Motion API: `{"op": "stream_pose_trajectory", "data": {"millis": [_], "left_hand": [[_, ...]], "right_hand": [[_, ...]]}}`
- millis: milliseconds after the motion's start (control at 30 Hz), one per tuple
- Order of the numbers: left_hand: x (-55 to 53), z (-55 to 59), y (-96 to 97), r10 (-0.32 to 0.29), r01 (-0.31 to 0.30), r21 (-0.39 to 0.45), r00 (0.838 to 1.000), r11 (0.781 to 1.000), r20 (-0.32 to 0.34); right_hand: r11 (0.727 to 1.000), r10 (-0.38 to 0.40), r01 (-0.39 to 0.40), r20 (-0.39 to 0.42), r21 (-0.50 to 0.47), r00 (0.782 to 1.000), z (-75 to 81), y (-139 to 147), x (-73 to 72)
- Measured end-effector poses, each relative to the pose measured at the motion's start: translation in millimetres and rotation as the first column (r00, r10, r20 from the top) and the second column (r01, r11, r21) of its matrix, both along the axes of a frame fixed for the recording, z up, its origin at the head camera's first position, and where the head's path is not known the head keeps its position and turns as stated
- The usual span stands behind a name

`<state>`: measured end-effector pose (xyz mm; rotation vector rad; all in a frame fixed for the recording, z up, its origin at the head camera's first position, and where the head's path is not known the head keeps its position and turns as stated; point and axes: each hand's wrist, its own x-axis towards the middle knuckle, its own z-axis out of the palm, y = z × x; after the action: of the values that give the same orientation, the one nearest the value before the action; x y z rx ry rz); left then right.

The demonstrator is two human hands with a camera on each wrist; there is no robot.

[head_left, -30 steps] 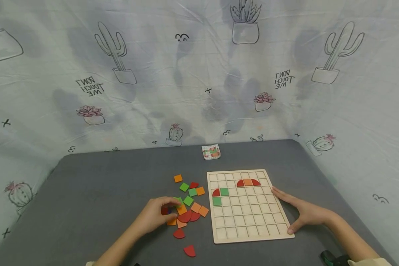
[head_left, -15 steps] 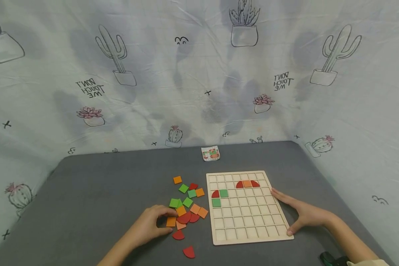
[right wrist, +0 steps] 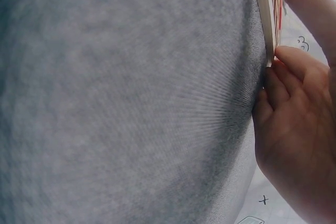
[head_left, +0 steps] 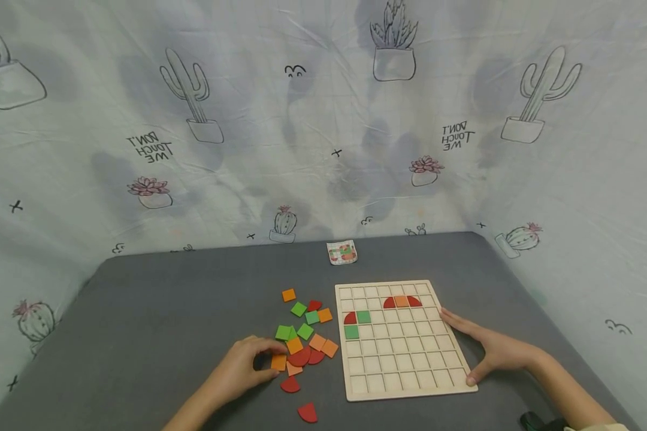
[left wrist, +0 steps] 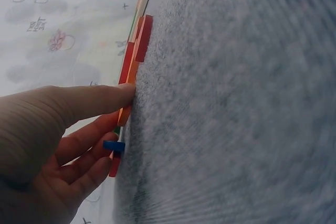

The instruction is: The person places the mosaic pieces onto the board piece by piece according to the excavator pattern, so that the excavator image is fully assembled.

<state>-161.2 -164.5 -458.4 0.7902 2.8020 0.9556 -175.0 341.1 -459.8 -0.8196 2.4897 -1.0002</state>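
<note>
My left hand (head_left: pixel 242 368) is at the left side of a pile of coloured tiles. Its thumb and index finger pinch the edges of an orange square tile (head_left: pixel 278 362). In the left wrist view, a blue piece (left wrist: pixel 114 145) and a red piece (left wrist: pixel 114 165) show by the curled other fingers; whether these fingers hold them cannot be told. My right hand (head_left: pixel 498 347), thumb and fingers spread, touches the right edge of a wooden grid board (head_left: pixel 404 363). Red quarter-circles (head_left: pixel 350 318), green squares (head_left: pixel 351 332) and an orange square (head_left: pixel 401 301) lie in the board's cells.
Loose green squares (head_left: pixel 305 331), red quarter-circles (head_left: pixel 307 412) and orange squares (head_left: pixel 288 295) lie left of the board on the grey table (head_left: pixel 183 305). A small pattern card (head_left: pixel 342 252) lies behind the board. A cactus-printed cloth (head_left: pixel 313 120) hangs around the table.
My left hand has drawn back toward the pile's near left side, uncovering green tiles, and its thumb and index finger have come to the orange square. The right hand stays at the board.
</note>
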Motion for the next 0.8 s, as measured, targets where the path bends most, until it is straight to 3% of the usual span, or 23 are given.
{"op": "stream_pose_trajectory", "data": {"millis": [233, 567, 800], "left_hand": [[1.4, -2.8, 0.8, 0.022, -0.022, 0.049, 1.0, 0.999, -0.001], [0.2, -3.0, 8.1, 0.048, -0.04, 0.128, 0.997, 0.991, -0.065], [-7.3, 0.4, 28.4, -0.006, 0.018, 0.198, 0.998, 0.98, -0.06]], "right_hand": [[1.0, -0.001, 0.001, 0.006, 0.004, 1.0, -1.0, 0, 0.0], [0.999, 0.021, -0.021, 0.011, -0.032, 1.0, -0.4, 1, 0.5], [1.0, 0.007, -0.006, 0.017, -0.014, 1.0, 1.4, 0, 0.7]]}}
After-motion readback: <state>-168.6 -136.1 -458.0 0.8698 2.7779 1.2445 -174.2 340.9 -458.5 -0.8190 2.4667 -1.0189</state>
